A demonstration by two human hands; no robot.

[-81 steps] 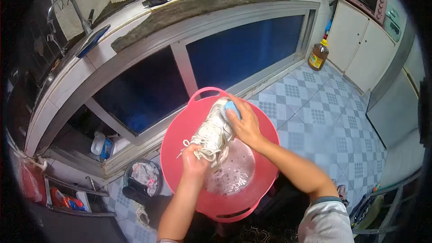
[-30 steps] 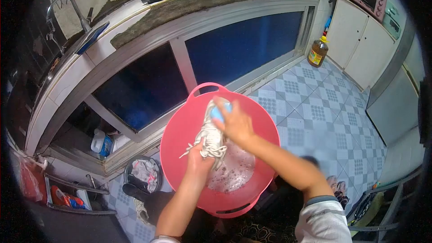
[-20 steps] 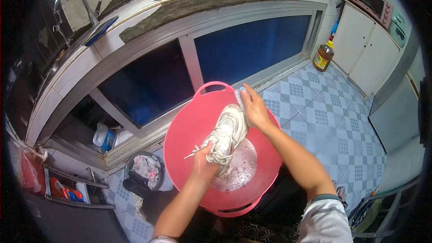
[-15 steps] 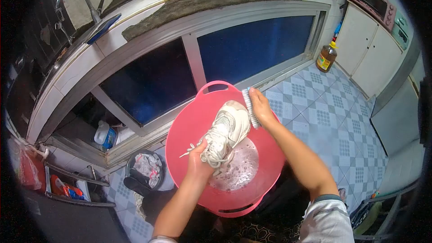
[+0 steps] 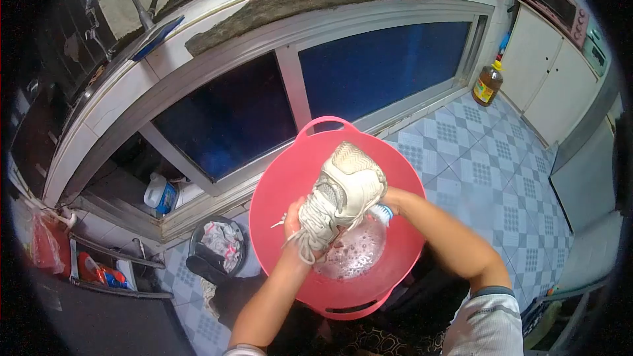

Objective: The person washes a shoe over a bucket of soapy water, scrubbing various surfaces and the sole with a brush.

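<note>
A white lace-up sneaker [image 5: 349,181] is tilted over the pink tub [image 5: 273,178], its toe pointing up and part of its sole showing. My left hand [image 5: 295,227] is closed around the shoe near its laces, which hang loose. Beside the shoe's right side, my right hand [image 5: 394,202] holds a blue brush [image 5: 380,213] with white bristles, low over the tub; the shoe hides part of that hand. Foamy water [image 5: 356,250] lies in the bottom of the tub.
A small dark bin [image 5: 241,254] with crumpled paper stands left of the tub. An oil bottle [image 5: 486,86] stands on the tiled floor [image 5: 455,188] by the white cabinet [image 5: 550,66]. Behind the tub runs a low window frame [image 5: 293,86] beneath the counter.
The shoe has been raised and turned so that its sole edge shows. My right hand has brought the brush down from the tub's upper right rim to beside the shoe.
</note>
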